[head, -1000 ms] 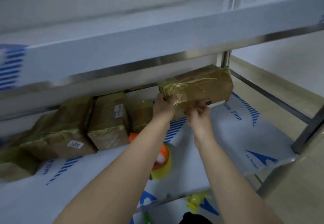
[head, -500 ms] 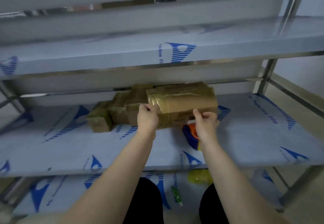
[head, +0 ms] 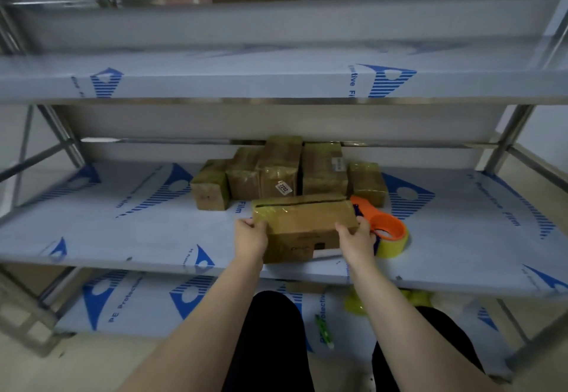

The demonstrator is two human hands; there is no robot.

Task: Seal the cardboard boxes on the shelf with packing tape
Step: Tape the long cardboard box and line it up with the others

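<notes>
The box point(head: 307, 225) is at the front of the shelf point(head: 123, 235), just beside the tape point(head: 398, 243); the left hand point(head: 250, 238) and right hand point(head: 355, 238), apart, each grip one end. It looks light and stiff; its taped skin is likely slick, so ends and corners give the surest hold.

The middle shelf point(head: 123, 238) of the steel rack, covered in blue-printed protective film, is carrying a cluster of taped boxes point(head: 281, 167) standing side by side at its far centre. A long box point(head: 307, 222) is sitting nearer the front edge, just in front of them. An orange tape dispenser point(head: 388, 229) with a yellowish roll is lying just right of it. On the lower shelf point(head: 138, 299), a green pen-like thing point(head: 324, 331) and a crumpled yellow object point(head: 355, 302) are lying towards the right.
</notes>
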